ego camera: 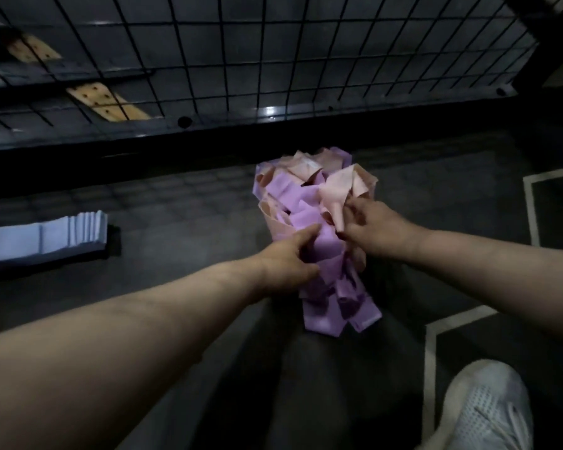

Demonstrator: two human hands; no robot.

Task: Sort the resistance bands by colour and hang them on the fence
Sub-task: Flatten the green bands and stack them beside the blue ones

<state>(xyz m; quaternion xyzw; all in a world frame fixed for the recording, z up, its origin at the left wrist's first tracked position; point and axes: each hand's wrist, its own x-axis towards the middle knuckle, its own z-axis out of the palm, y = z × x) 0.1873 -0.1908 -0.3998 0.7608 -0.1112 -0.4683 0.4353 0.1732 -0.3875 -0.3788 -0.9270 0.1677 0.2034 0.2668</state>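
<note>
A tangled heap of purple bands (296, 193) and pink bands (309, 165) lies on the dark floor in front of a black wire fence (273, 53). My left hand (286, 258) grips a bunch of purple bands (325, 280) that trail toward me. My right hand (371, 225) pinches a pink band (335, 190) at the heap's right side. A neat stack of light blue bands (43, 238) lies on the floor at the left.
White painted lines (530, 206) mark the floor at the right. A white shoe (485, 410) shows at the bottom right. Behind the fence lie wooden boards with holes (108, 102).
</note>
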